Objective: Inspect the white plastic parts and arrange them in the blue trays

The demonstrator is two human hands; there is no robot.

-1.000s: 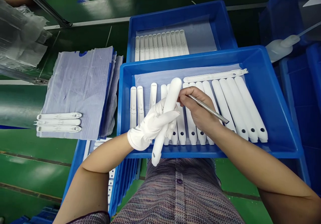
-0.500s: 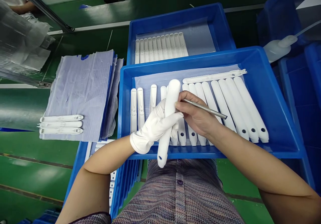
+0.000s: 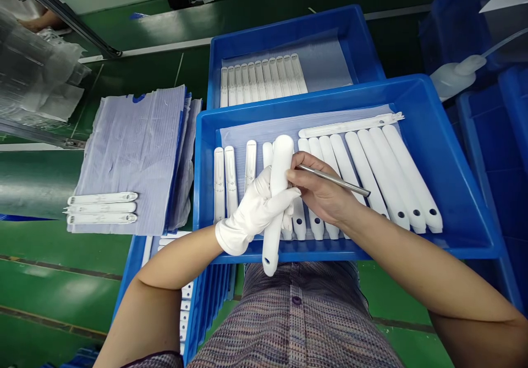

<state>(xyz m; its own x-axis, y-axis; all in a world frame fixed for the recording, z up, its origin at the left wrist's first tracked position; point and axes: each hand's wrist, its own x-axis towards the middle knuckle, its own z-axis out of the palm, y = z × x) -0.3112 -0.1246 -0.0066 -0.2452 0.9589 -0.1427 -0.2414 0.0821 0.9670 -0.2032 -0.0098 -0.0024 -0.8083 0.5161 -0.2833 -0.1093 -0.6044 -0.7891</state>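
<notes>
A long white plastic piece [image 3: 282,161] with a hole at its lower end is held in my gloved left hand [image 3: 258,208], whose fingers wrap round its middle. My bare right hand [image 3: 324,189] grips a thin metal rod [image 3: 334,179] like a pen, its fingertips against the right edge of the piece. The rod's working end is hidden by the fingers. Below my hands, a blue tray [image 3: 462,214] holds several similar white pieces [image 3: 412,178] in a row, with one lying crosswise [image 3: 350,125] along their tops.
Behind stands a second blue tray [image 3: 365,43] with a row of white pieces. At left, three white strips [image 3: 102,208] lie on stacked bluish sheets [image 3: 132,137]. A white bottle [image 3: 454,81] is at right. Part of another person's arm [image 3: 45,21] shows at upper left.
The held piece has turned slightly more upright, its top shifting a little left and down. Both hands keep their holds. The surroundings have shifted slightly in view.
</notes>
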